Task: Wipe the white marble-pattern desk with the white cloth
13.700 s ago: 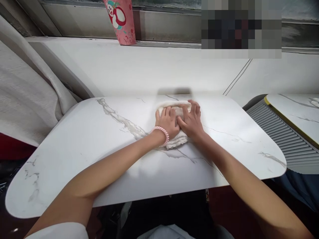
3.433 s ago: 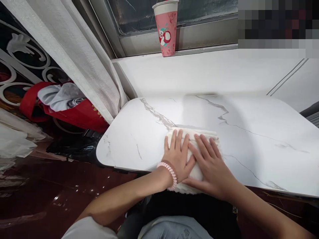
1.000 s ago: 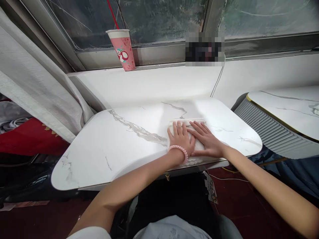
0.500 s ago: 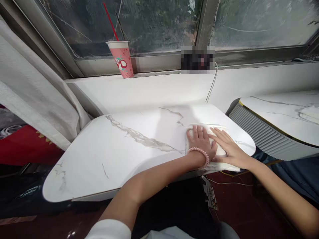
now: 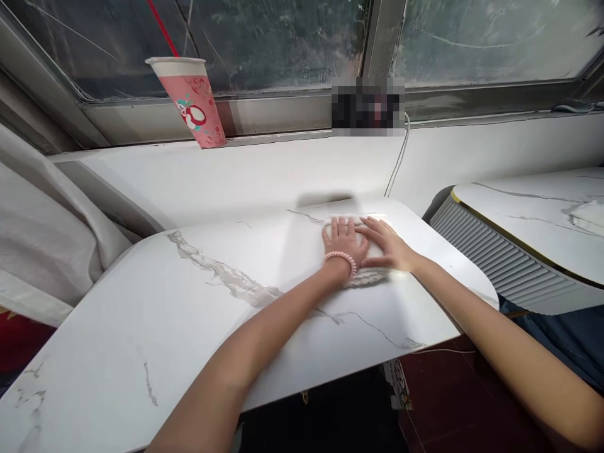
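My left hand (image 5: 344, 242), with a pink coiled band at the wrist, lies flat on a folded white cloth (image 5: 370, 277). Beside it, my right hand (image 5: 387, 244) presses on the same cloth with its fingers stretched towards the left and slightly apart. Both palms cover most of the cloth, and only its near edge and some bits between the hands show. Beneath is a white marble-patterned tabletop (image 5: 198, 340), with the cloth on its right half towards the wall side.
A pink paper cup (image 5: 195, 107) with a red straw stands on the window sill, left of a blurred-out dark object (image 5: 368, 107). A cable (image 5: 399, 157) hangs down the wall. At the right is a second marble-topped piece (image 5: 533, 207) with ribbed sides; a grey curtain (image 5: 42, 220) hangs at left.
Both hands have moved the cloth away from the table's near edge, further towards the wall and somewhat left. The view has shifted closer to the table.
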`<control>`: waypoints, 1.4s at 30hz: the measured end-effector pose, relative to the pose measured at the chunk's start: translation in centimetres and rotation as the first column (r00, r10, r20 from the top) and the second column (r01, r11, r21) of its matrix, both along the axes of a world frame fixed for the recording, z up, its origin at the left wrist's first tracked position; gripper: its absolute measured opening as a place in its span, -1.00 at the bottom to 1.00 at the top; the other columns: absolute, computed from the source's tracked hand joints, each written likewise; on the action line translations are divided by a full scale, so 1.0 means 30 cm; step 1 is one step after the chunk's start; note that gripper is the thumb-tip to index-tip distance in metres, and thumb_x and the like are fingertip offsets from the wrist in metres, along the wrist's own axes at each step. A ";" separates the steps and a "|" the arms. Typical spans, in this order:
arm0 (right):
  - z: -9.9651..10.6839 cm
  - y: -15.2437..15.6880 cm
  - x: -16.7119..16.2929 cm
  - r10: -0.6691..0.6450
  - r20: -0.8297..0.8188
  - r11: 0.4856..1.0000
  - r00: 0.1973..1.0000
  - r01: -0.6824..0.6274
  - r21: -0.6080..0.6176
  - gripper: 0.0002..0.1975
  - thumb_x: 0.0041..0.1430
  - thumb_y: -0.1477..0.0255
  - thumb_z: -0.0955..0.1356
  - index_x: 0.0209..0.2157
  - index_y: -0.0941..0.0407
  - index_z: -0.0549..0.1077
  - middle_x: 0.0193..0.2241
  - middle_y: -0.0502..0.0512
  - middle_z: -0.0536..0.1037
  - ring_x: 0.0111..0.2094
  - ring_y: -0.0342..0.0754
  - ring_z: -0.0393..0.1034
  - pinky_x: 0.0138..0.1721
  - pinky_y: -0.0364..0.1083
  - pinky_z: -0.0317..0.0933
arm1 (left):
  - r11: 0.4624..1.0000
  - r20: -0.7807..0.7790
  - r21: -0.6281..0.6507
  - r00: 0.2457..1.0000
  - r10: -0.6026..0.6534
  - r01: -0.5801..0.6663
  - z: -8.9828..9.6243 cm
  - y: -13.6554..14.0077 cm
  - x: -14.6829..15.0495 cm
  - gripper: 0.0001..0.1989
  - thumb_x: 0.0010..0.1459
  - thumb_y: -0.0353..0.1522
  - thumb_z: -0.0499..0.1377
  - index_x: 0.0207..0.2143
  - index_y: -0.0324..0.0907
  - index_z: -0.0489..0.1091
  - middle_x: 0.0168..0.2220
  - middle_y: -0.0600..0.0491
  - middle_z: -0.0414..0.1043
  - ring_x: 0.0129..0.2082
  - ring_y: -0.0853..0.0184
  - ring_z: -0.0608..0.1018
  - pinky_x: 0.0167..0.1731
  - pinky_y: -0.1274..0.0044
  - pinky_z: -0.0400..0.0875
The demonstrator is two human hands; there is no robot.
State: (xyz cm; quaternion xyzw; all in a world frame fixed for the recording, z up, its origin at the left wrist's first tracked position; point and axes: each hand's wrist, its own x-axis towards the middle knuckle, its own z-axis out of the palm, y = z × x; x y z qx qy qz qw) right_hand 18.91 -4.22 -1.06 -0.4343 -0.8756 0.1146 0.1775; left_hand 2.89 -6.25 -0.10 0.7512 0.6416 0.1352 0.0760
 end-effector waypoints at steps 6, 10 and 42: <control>-0.012 0.179 -0.076 -0.017 -0.065 1.000 0.998 0.017 -0.007 -0.09 -0.07 -0.20 0.34 0.24 -0.04 0.23 0.34 0.12 0.05 0.37 0.16 -0.21 0.34 0.22 -0.36 | 0.999 -0.025 -0.003 0.999 0.040 -0.040 0.001 0.182 -0.064 -0.36 0.29 -0.12 -0.16 0.34 -0.19 -0.01 0.39 0.01 -0.12 0.38 0.20 -0.08 0.31 0.20 -0.16; 0.001 0.264 -0.080 -0.029 -0.080 0.999 0.996 0.026 -0.038 -0.11 -0.04 -0.19 0.33 0.25 -0.02 0.22 0.35 0.11 0.04 0.38 0.13 -0.24 0.35 0.20 -0.37 | 0.999 -0.024 -0.012 0.999 0.041 -0.041 -0.004 0.290 -0.063 -0.36 0.28 -0.11 -0.15 0.34 -0.16 -0.01 0.40 0.03 -0.13 0.38 0.21 -0.08 0.31 0.21 -0.14; 0.019 -0.093 0.215 -0.083 -0.105 0.994 0.991 0.074 -0.086 -0.09 -0.12 -0.06 0.45 0.24 -0.06 0.22 0.35 0.12 0.02 0.37 0.21 -0.22 0.33 0.28 -0.31 | 0.999 -0.034 0.047 0.999 -0.011 0.013 -0.008 -0.055 0.225 -0.37 0.29 -0.13 -0.20 0.34 -0.20 0.00 0.39 -0.03 -0.10 0.38 0.15 -0.09 0.30 0.14 -0.18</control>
